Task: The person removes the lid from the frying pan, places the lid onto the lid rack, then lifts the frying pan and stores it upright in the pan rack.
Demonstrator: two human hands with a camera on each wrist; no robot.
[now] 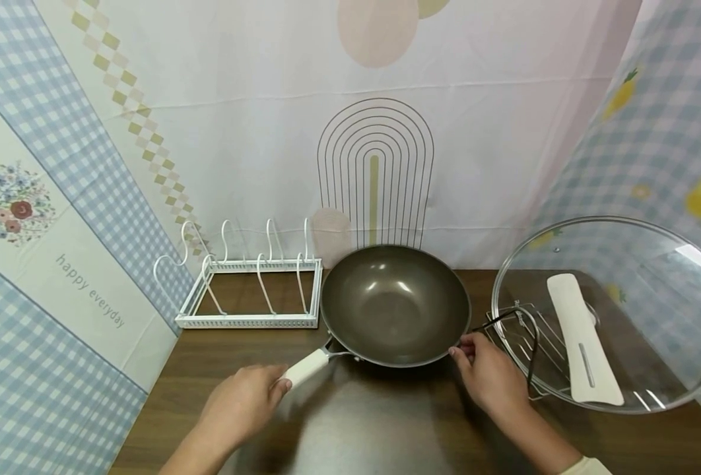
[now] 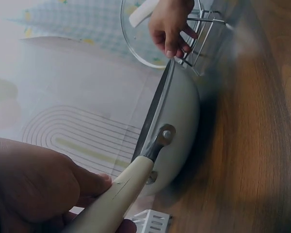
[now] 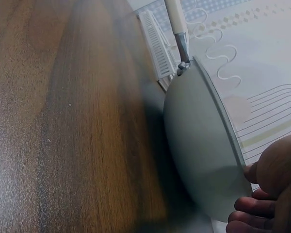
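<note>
A wok (image 1: 395, 316) with a dark inside, a pale outside and a cream handle (image 1: 305, 369) is in the middle of the head view. My left hand (image 1: 246, 399) grips the handle, thumb along its top. At the wok's right edge, my right hand (image 1: 490, 373) pinches the rim between thumb and fingers. In the right wrist view, the fingertips (image 3: 254, 206) lie against the pale outer wall (image 3: 199, 136). A dark shadow lies under the wok; whether its base touches the table cannot be told.
A white rack (image 1: 249, 321) with upright curved wires stands at the back left. On the right, a large glass lid (image 1: 671, 316) with a cream handle leans tilted on a wire stand (image 1: 540, 330). Printed cloths (image 1: 255, 152) hang behind and beside the wooden table (image 1: 374, 429).
</note>
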